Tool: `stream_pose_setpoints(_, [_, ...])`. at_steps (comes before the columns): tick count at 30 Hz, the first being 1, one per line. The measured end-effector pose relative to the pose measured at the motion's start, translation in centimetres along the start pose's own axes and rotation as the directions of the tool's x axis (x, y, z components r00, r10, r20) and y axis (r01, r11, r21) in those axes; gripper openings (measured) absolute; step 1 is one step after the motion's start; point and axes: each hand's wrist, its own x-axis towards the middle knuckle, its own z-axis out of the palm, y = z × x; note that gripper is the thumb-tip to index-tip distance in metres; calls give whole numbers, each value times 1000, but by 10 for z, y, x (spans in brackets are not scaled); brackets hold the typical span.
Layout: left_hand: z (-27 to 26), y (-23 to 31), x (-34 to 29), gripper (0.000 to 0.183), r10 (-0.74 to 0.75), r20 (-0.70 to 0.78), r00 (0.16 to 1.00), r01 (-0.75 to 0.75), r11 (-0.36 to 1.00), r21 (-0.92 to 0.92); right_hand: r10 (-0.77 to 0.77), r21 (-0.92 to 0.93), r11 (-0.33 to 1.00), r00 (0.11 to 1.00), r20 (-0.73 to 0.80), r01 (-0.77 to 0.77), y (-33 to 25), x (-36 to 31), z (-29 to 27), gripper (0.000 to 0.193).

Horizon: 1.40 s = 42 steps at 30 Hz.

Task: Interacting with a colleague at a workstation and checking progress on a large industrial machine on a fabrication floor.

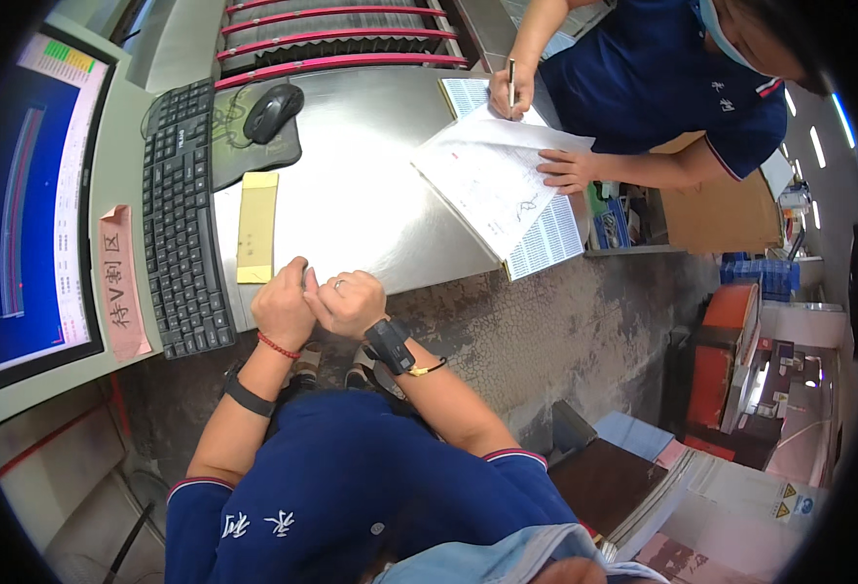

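My left hand (284, 308), with a red bead bracelet at the wrist, is closed at the near edge of the metal table (361, 214). Right beside it, my right hand (348, 303) is curled closed too, a ring on one finger, its thumb against the left hand's fingers. Whatever the fingers of both may pinch is hidden or too small to name. Just beyond my left hand lies a yellow rectangular block (257, 229) with paler ends. A black keyboard (183, 214) stretches along the left, and a black mouse (274, 112) rests on a dark mouse pad (271, 154).
At the far right a co-worker (662, 88) writes with a pen (511, 83) on a white sheet (492, 180) over printed pages (553, 238). A lit monitor (35, 204) bounds the left side. Red bars (341, 47) cross a machine behind the table. Stacked boards (623, 487) stand at lower right.
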Motion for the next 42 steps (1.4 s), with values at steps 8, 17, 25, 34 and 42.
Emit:
stream_pose_setpoints(8, [5, 1, 2, 14, -7, 2, 1000, 7, 1000, 0, -10, -29, 1000, 1000, 4, 10, 6, -3, -1, 19])
stream_pose_setpoints(17, [3, 0, 1, 18, 6, 29, 1000, -6, 1000, 12, 11, -17, 1000, 1000, -12, -11, 3, -1, 0, 27])
stream_pose_setpoints(25, [4, -1, -1, 18, 18, 17, 1000, -18, 1000, 6, 9, -16, 1000, 1000, -1, -9, 3, -3, 0, 27])
stream_pose_setpoints(34, [2, -1, 0, 17, 23, 10, 1000, -23, 1000, 8, 9, -18, 1000, 1000, -1, -9, 1, 0, -2, 23])
stream_pose_setpoints(42, [1, 1, 1, 17, -5, 26, 1000, 5, 1000, -8, 7, -21, 1000, 1000, -7, -7, 4, -4, 2, 30])
